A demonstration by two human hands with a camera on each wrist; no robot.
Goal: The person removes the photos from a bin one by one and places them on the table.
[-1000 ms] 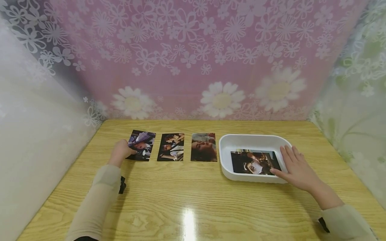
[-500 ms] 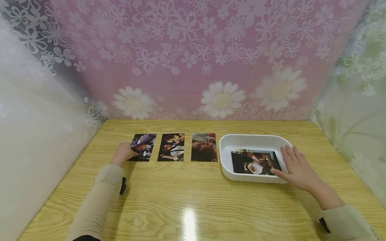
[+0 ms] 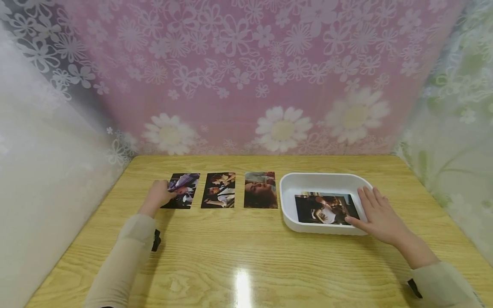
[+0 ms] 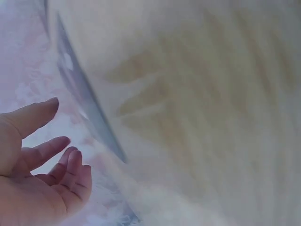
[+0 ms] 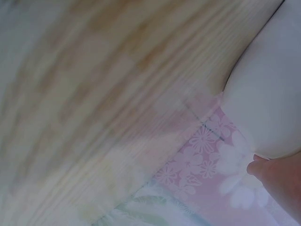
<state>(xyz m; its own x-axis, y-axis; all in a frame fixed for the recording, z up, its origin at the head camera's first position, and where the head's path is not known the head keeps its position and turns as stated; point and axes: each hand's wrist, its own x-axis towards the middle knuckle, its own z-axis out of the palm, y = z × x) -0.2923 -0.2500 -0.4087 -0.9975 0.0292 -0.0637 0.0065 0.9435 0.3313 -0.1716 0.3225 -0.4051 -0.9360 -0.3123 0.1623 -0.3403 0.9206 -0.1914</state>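
Observation:
In the head view my left hand [image 3: 157, 196] is at the left edge of a photo print [image 3: 184, 190] showing a figure in purple headwear. The left wrist view has that hand [image 4: 49, 165] with thumb and fingers apart, close to a thin photo edge [image 4: 89, 103]. My right hand [image 3: 381, 216] rests with straight fingers over the right side of a white tray [image 3: 323, 176]. Its thumb reaches across the front rim, overlapping a photo print [image 3: 327, 208] lying inside. In the right wrist view a fingertip [image 5: 263, 167] shows at the tray's edge [image 5: 265, 94].
To the right of the first photo lie a second print [image 3: 218, 190] and a third print [image 3: 260, 190], forming a row that ends beside the tray. The wood-grain table [image 3: 200, 256] meets a pink floral cloth [image 3: 231, 85] at the back. Pale cloth hangs on both sides.
The leftmost photo has come down, its top edge now about level with the others. My left hand moved slightly toward me with it. The right hand and tray have stayed in place.

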